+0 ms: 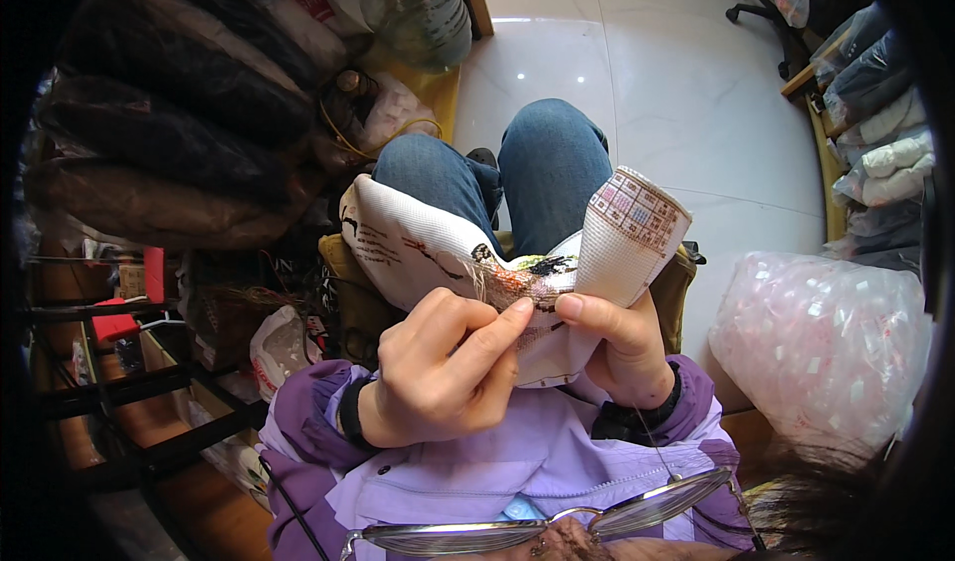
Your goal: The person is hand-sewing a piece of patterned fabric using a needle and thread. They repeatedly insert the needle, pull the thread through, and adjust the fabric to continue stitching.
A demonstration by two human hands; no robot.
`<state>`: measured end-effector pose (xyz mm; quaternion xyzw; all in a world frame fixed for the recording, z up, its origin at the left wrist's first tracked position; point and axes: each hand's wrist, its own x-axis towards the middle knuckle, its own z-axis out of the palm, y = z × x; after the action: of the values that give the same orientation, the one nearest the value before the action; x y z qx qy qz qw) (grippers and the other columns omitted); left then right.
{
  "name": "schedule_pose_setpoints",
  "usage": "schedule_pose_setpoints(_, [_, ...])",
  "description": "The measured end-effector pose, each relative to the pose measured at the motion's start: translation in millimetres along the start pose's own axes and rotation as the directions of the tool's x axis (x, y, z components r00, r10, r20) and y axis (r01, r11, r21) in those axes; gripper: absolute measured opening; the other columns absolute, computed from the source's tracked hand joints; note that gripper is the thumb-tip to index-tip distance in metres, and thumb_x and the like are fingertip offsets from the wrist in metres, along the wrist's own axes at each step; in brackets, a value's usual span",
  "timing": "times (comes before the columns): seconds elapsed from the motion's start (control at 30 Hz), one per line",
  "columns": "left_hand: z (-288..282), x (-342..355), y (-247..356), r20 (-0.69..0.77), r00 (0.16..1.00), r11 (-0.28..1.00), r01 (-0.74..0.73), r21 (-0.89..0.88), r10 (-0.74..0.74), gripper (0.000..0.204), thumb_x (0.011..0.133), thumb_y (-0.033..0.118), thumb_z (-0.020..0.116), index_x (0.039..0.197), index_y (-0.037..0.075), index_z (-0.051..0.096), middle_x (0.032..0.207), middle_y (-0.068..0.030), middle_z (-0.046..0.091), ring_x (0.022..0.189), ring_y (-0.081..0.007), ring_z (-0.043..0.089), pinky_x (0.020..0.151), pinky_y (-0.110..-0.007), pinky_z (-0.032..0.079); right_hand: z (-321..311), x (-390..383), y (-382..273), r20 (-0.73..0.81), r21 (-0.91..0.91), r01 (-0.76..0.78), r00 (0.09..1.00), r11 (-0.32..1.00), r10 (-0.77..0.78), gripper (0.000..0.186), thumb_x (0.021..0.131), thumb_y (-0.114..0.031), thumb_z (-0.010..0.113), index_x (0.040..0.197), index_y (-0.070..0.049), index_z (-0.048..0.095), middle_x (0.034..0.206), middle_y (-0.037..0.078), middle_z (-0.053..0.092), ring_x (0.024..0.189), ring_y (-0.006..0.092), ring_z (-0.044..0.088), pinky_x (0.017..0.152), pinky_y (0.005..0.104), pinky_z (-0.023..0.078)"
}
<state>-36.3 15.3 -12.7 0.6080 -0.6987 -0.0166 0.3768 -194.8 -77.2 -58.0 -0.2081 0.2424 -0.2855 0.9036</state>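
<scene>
A white cross-stitch cloth [428, 218] lies across my lap, partly stitched with a colourful motif [512, 280] and small dark characters at its left. Its right end is rolled up, showing a printed chart [637, 213] on the outer side. My right hand [627, 337] grips the cloth under the roll, thumb on top beside the stitching and the other fingers mostly hidden beneath. My left hand [443, 367] is closed in a pinch at the near edge of the motif, against the cloth. What sits between its fingertips is too small to make out. Loose pale threads [479, 284] stand by the stitching.
Dark wrapped bundles [169, 113] and a large clear plastic bottle [423, 14] are at the far left. Black metal racking [109, 392] stands at the near left. A bulky translucent bag [821, 347] sits at right, below shelves of bagged goods [880, 133]. A wheeled chair base [761, 9] stands far off.
</scene>
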Motion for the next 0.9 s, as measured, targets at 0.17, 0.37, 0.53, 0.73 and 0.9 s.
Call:
schedule_pose_setpoints(0.17, [-1.0, 2.8, -1.7, 0.006, 0.994, 0.988, 0.112, -0.109, -0.112, 0.023, 0.066, -0.009, 0.071, 0.088, 0.000, 0.068, 0.073, -0.0113, 0.061, 0.061, -0.0278, 0.060, 0.055, -0.034, 0.050, 1.6, -0.2, -0.6, 0.000, 0.003, -0.022, 1.000, 1.000, 0.022, 0.044, 0.084, -0.002, 0.071, 0.123, 0.003, 0.053, 0.111, 0.013, 0.066, 0.099, 0.0220, 0.067, 0.087, 0.0363, 0.056])
schedule_pose_setpoints(0.37, [-1.3, 5.4, -4.6, -0.007, 0.993, 0.986, 0.112, -0.124, -0.114, 0.021, 0.068, -0.010, 0.074, 0.086, 0.001, 0.070, 0.071, -0.0086, 0.064, 0.056, -0.0188, 0.060, 0.051, -0.027, 0.047, 1.6, -0.1, -1.3, 0.019, 0.029, -0.062, 0.998, 0.998, 0.061, 0.043, 0.084, -0.002, 0.071, 0.123, 0.003, 0.053, 0.112, 0.014, 0.066, 0.101, 0.0222, 0.067, 0.088, 0.0362, 0.055])
schedule_pose_setpoints(0.53, [-1.4, 5.4, -6.2, 0.018, 0.988, 0.975, 0.152, -0.165, -0.151, 0.019, 0.070, -0.009, 0.074, 0.086, 0.001, 0.070, 0.070, -0.0088, 0.063, 0.056, -0.0181, 0.060, 0.051, -0.027, 0.046, 0.8, 0.1, -0.9, 0.021, 0.013, -0.076, 0.997, 0.997, 0.076, 0.044, 0.084, -0.003, 0.072, 0.124, 0.003, 0.054, 0.111, 0.014, 0.066, 0.101, 0.0225, 0.067, 0.089, 0.0363, 0.055])
schedule_pose_setpoints(0.73, [-2.5, 4.9, -4.1, 0.056, 0.983, 0.966, 0.182, -0.182, -0.175, 0.019, 0.068, -0.008, 0.072, 0.085, 0.001, 0.067, 0.073, -0.0116, 0.063, 0.062, -0.0282, 0.063, 0.057, -0.034, 0.051, -0.7, 1.0, 1.6, 0.038, 0.027, -0.070, 0.997, 0.997, 0.069, 0.044, 0.084, -0.003, 0.072, 0.124, 0.003, 0.054, 0.112, 0.014, 0.066, 0.101, 0.0227, 0.067, 0.088, 0.0363, 0.056])
schedule_pose_setpoints(0.9, [-2.9, 7.2, -6.1, 0.105, 0.969, 0.937, 0.242, -0.252, -0.223, 0.018, 0.069, -0.008, 0.072, 0.084, 0.000, 0.066, 0.072, -0.0119, 0.062, 0.061, -0.0288, 0.061, 0.056, -0.034, 0.050, -1.1, 0.2, 0.4, 0.040, 0.043, -0.094, 0.995, 0.995, 0.093, 0.044, 0.084, -0.002, 0.071, 0.124, 0.003, 0.054, 0.112, 0.014, 0.066, 0.101, 0.0226, 0.067, 0.087, 0.0366, 0.056])
